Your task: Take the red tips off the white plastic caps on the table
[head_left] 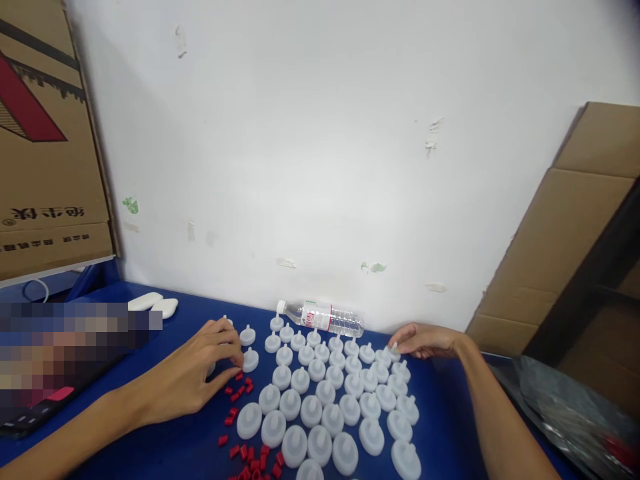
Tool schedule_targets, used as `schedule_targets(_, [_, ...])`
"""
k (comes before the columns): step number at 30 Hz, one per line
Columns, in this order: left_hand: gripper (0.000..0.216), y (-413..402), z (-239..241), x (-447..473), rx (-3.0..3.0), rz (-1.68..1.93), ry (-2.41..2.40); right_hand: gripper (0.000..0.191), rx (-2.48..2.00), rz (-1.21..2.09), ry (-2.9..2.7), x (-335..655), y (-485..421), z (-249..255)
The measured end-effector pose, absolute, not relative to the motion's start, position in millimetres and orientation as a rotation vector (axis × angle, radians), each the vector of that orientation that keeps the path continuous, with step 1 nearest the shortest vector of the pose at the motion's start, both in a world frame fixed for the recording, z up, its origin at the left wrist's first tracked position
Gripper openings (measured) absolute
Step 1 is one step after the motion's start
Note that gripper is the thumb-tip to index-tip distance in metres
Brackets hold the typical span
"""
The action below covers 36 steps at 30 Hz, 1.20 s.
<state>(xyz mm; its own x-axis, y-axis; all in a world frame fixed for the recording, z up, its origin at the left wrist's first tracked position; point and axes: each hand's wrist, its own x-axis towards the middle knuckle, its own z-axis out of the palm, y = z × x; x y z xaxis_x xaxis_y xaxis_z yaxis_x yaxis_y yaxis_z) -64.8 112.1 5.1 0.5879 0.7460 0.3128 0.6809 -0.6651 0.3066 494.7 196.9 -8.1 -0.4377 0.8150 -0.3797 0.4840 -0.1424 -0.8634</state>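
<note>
Many white round caps [333, 419], each with a short upright spout, stand in loose rows on the blue table. My left hand [213, 367] is at the left of these rows. Its fingers are curled, and the thumb and fingertips meet the left edge of one spouted cap [251, 360]; more white caps are partly hidden behind this hand. At the back right corner of the group, my right hand [425, 340] pinches another spouted cap [395, 349] between thumb and fingers. Small red tube-shaped pieces [264, 455] lie scattered below my left hand.
A clear plastic bottle [345, 321] lies on its side along the white wall. Two white oval objects [164, 308] and a blurred-out item [65, 353] are on the left. Cardboard [50, 147] stands on both sides, with a clear plastic bag [565, 407] at right.
</note>
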Motion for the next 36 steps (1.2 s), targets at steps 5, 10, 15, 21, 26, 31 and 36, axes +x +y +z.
schedule_targets(5, [0.018, 112.3, 4.7, -64.1, 2.681, 0.591, 1.207, 0.015, -1.429, 1.537, -1.808, 495.4, 197.5, -13.1])
schedule_targets(10, [0.018, 111.4, 3.5, -63.9, 2.706, 0.571, 1.177, 0.017, -1.351, 1.424, -1.712, 505.4, 189.7, -17.0])
schedule_targets(15, [0.015, 111.3, 1.2, -63.6, 2.731, 0.574, 1.153, 0.028, -1.296, 1.38, -1.636, 518.3, 189.3, -17.6])
schedule_targets(21, [0.019, 110.8, 4.4, -62.1, 2.76, 0.742, 1.107, 0.028, -1.16, 1.368, -1.605, 511.1, 186.7, 1.5])
schedule_targets(26, [0.014, 106.4, 4.8, -57.1, 2.774, 1.018, 1.067, 0.039, -1.087, 1.446, -1.636, 486.0, 176.7, 37.7])
schedule_targets(31, [0.013, 97.8, -1.8, -46.1, 2.802, 1.244, 0.93, 0.051, -1.081, 1.466, -1.718, 450.6, 155.1, 80.4])
schedule_targets(36, [0.022, 85.6, -5.8, -35.8, 2.812, 1.368, 0.78, 0.033, -1.037, 1.423, -1.887, 410.9, 130.7, 125.8])
